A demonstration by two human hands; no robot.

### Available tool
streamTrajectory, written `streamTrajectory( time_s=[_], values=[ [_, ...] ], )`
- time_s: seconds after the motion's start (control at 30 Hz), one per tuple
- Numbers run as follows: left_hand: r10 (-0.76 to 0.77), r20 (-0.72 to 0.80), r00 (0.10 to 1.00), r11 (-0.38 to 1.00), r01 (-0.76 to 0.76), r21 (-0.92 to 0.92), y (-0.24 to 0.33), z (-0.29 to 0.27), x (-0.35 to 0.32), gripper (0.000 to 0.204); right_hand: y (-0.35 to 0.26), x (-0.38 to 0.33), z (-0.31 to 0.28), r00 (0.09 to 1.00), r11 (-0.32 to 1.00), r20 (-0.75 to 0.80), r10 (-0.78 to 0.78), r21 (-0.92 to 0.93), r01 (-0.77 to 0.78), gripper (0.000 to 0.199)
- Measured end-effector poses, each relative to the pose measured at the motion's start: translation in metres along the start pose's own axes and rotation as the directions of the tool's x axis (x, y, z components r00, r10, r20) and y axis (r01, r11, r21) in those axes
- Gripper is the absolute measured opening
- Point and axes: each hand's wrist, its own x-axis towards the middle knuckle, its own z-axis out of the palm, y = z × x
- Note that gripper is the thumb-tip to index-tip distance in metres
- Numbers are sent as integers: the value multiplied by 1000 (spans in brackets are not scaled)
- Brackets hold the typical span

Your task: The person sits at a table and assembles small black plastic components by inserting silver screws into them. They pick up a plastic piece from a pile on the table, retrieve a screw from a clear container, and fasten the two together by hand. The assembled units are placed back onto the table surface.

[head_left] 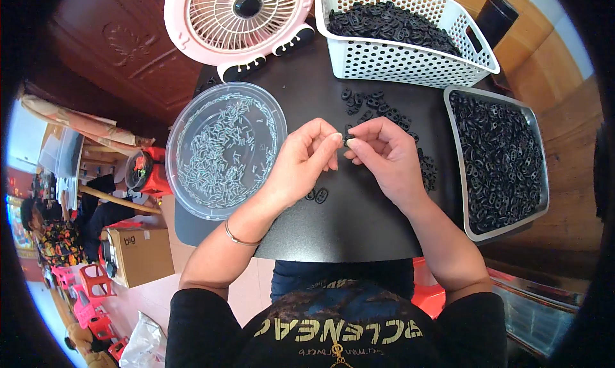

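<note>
My left hand (306, 162) and my right hand (383, 155) meet fingertip to fingertip above the middle of the black table (359, 227). Between the fingertips they pinch a small black plastic piece (346, 140), mostly hidden by the fingers. A thin bangle circles my left wrist. Two more small black pieces (317, 194) lie on the table just under my left hand. Loose black pieces (375, 107) are scattered on the table beyond my hands.
A clear round lid (225, 149) holding several small metal pins sits at the left. A white perforated basket (410, 35) and a grey metal tray (500, 160), both full of black pieces, stand at the back and right. A pink fan (238, 19) stands behind.
</note>
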Motion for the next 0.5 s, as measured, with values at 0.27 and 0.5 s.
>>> streamTrajectory(
  time_s=[0.27, 0.5],
  values=[
    [74, -51, 996, 997, -72, 33, 2, 4, -2, 9, 2, 1, -3, 1000, 1000, 10, -12, -11, 12, 10],
    [439, 32, 898, 754, -387, 530, 7, 1, 0, 4, 0, 2, -7, 995, 995, 91, 52, 84, -59, 11]
  ],
)
